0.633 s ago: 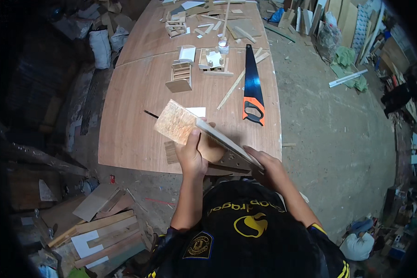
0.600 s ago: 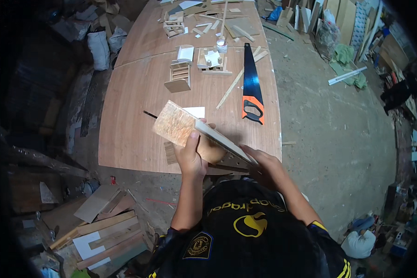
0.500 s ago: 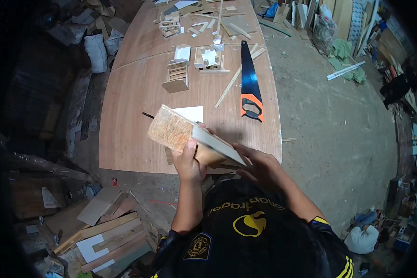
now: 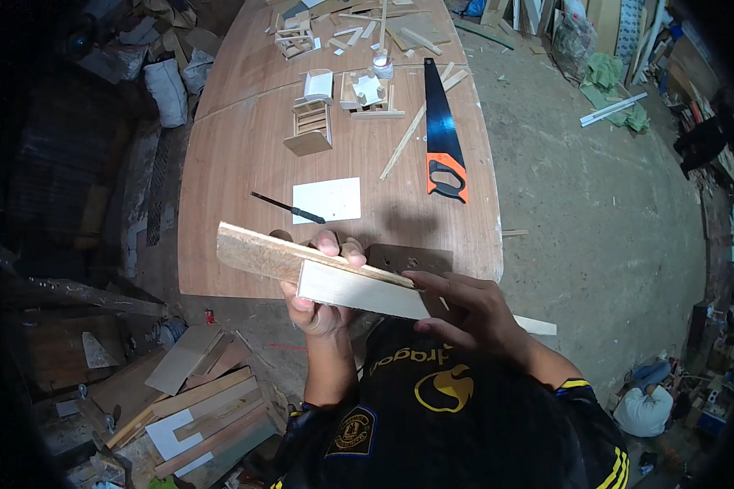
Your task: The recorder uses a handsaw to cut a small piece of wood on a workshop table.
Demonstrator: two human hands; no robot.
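Over the table's near edge I hold a small wooden assembly of joined boards. A thin, rough-faced brown board (image 4: 257, 251) runs along its far side, and a pale board (image 4: 359, 291) faces me. My left hand (image 4: 324, 318) is closed round it, fingers over the far side and thumb at the near side. My right hand (image 4: 483, 314) pinches its right end, fingers above and thumb below. A pale strip (image 4: 536, 325) juts out beyond my right wrist; what it joins is hidden. Past my hands lie a white rectangular sheet (image 4: 328, 196) and a slim black pen-like tool (image 4: 289, 208).
A handsaw (image 4: 444, 138) with an orange and black handle lies at the table's right. Small slatted wooden furniture models (image 4: 308, 130), a jar (image 4: 382, 67) and wood strips (image 4: 408, 134) stand or lie farther back. Stacked board offcuts (image 4: 212, 407) are on the floor at lower left.
The wooden assembly has turned in my hands and moved slightly left, so the brown board's edge and the pale board now show. The black tool and white sheet have come into fuller view.
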